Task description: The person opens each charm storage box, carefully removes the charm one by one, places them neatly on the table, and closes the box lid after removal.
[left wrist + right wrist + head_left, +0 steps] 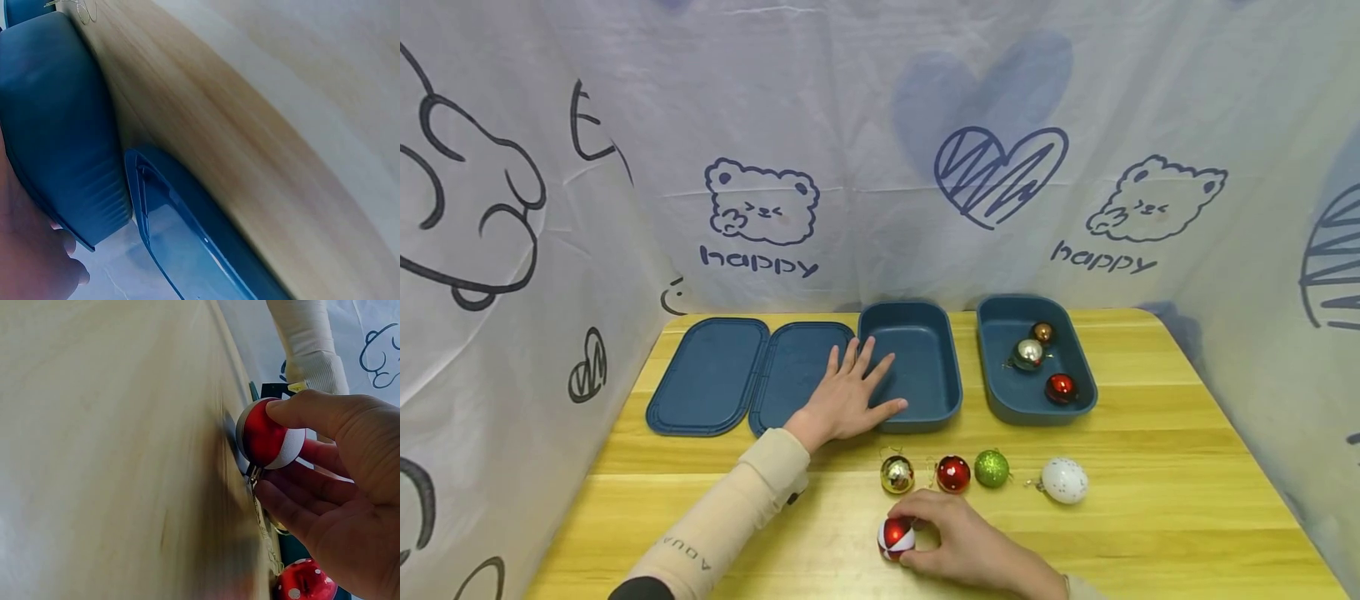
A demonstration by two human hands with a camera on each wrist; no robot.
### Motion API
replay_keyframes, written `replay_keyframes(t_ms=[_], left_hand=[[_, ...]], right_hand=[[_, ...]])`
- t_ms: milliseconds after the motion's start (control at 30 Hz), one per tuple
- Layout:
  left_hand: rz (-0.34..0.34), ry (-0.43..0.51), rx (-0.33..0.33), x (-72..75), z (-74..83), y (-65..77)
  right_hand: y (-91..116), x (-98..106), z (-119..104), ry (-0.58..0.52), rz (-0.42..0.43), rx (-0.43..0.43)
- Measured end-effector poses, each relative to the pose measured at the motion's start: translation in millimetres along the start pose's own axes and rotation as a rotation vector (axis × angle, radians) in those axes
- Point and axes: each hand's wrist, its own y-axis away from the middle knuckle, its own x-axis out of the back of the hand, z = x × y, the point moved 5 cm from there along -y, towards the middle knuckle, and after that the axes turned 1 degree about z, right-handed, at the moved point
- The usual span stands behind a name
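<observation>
1. Cloth backdrop (850, 100): white, printed with bears, hearts and the word "happy".
2. Wooden table (1165, 500): yellow-toned, with a striped grain.
3. Middle box (925, 367) and right-hand box (1003, 342): blue, rounded corners, standing side by side, slightly apart.
4. Outer lid (711, 375) and inner lid (796, 362): blue, lying flat left of the middle box.
5. Left hand (848, 400): fingers straight and spread wide, holding nothing, across the middle box's left rim; firmness of contact cannot be told.
6. Right hand (951, 537): thumb and fingers closed about a red-and-white ball (897, 533) in a pinch.
7. White egg-shaped ornament (1065, 481): speckled, lying in front of the right-hand box.
8. The red-and-white ball: front centre, nearer the person than the other ornaments; contact with the table cannot be told.
9. Gold ball (897, 474), dotted red ball (953, 473), green glitter ball (992, 468): in a row, left to right.
10. Silver ball (1028, 353), plain red ball (1061, 388), small copper ball (1042, 332): inside the right-hand box.
</observation>
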Motion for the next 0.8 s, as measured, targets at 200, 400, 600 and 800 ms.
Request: replay_keyframes(t_ms=[200, 400, 600, 800], left_hand=[[0.008, 0.003, -0.001, 0.0, 0.2, -0.3], [0.013, 0.004, -0.003, -0.4, 0.5, -0.1], [0.007, 0.002, -0.002, 0.5, 0.7, -0.2], [0.008, 0.008, 0.0, 2.1, 1.4, 1.0]], right_hand=[[0.1, -0.3, -0.9, -0.001, 0.002, 0.001], [0.5, -0.4, -0.8, -0.019, -0.005, -0.02], [-0.1, -0.2, -0.8, -0.025, -0.016, -0.034], [1.0, 2.4, -3.0, -0.029, 0.003, -0.038]])
